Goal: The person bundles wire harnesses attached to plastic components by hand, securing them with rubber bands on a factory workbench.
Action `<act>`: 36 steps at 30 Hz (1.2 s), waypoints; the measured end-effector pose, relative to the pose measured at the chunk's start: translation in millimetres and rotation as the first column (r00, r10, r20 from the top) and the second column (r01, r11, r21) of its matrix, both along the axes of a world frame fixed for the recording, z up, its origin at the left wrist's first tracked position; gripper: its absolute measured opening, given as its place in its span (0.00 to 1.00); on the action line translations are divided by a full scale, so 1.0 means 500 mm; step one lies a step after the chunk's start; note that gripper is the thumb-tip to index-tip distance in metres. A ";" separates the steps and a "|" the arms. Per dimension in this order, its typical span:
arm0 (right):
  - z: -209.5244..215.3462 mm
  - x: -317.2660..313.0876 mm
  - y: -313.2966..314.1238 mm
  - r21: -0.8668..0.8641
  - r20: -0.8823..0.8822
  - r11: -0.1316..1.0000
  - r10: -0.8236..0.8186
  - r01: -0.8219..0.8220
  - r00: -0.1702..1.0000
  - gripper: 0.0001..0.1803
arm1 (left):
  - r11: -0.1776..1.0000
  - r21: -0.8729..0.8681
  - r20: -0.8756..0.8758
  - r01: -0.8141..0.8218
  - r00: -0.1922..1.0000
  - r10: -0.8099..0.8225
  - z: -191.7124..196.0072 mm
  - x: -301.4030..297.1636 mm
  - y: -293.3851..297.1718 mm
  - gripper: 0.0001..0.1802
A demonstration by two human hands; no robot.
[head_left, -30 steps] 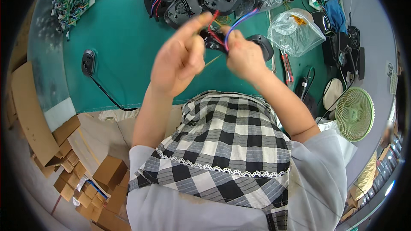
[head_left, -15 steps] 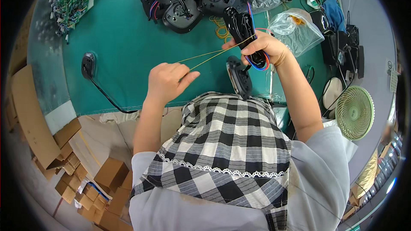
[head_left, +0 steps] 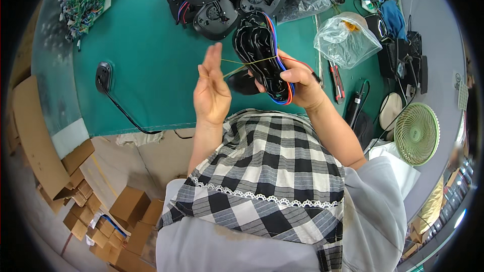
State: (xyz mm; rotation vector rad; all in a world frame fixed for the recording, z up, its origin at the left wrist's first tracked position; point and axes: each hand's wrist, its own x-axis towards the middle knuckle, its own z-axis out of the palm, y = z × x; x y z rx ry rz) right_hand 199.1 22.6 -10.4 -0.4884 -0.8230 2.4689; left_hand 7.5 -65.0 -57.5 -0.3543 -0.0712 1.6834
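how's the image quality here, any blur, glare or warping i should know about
Head view: strong fisheye warping, the green table edge bows and black corners ring the picture. Lighting is even and soft, with little shadow. Mild glare on the clear plastic bag. The left hand, right hand and black part look sharp; the rim is smeared, near the green fan.

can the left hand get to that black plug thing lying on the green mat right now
Probably not straight away. The left hand has a yellow band stretched from it to the black part the right hand grips, though the mat toward the plug lies open.
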 end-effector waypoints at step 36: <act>0.017 0.016 0.037 0.093 0.565 0.991 -0.135 0.099 0.814 0.13 | 0.912 0.210 -0.789 0.354 -0.490 0.371 0.101 0.028 -0.005 0.11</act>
